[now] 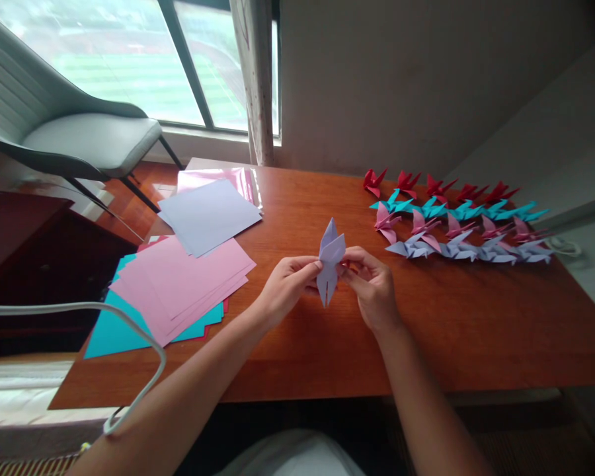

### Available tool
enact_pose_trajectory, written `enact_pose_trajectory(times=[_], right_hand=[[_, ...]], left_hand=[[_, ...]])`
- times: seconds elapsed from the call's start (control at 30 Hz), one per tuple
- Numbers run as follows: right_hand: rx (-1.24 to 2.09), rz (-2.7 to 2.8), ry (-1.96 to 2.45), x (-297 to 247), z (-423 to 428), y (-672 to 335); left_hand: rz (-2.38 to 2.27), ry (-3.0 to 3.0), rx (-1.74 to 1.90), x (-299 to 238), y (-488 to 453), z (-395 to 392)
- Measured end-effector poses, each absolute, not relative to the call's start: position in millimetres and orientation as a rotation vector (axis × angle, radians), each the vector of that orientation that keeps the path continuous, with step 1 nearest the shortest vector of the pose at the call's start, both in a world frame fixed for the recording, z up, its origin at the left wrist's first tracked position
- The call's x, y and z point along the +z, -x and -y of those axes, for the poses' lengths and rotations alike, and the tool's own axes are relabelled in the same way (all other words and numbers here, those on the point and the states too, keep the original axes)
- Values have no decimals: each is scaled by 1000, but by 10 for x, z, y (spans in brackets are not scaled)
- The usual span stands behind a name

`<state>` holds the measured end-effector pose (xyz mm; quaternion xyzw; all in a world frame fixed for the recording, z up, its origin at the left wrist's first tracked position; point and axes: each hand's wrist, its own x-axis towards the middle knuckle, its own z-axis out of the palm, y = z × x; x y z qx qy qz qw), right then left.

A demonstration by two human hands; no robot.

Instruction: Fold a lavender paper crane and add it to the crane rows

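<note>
A pale lavender sheet folded into a partly shaped origami piece (331, 254) is held upright above the table, between both hands. Its upper half shows two pointed flaps; the lower half narrows to two tips with a slit between them. My left hand (293, 281) pinches its left side at mid-height, thumb in front. On the other side, my right hand (371, 284) grips the right edge with thumb and bent fingers. Some fingertips of both hands are hidden behind the paper.
Rows of folded paper cranes stand at the right: red (374, 182), turquoise (431, 208), pink (387, 221) and lavender (411, 246). Lavender sheets (213, 215), pink sheets (188, 281) and turquoise sheets (112, 334) overlap on the table's left. A white cable (143, 330) curves near my left forearm.
</note>
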<state>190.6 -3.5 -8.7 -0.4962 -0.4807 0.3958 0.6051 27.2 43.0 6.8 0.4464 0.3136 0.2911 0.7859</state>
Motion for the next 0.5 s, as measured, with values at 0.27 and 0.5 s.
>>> enact_pose_trajectory(times=[0.27, 0.5], right_hand=[[899, 1145, 1183, -102, 26, -1905], [810, 1190, 1238, -115, 25, -1895]], left_hand=[[-689, -915, 620, 87, -284, -433], [-714, -986, 633, 73, -294, -435]])
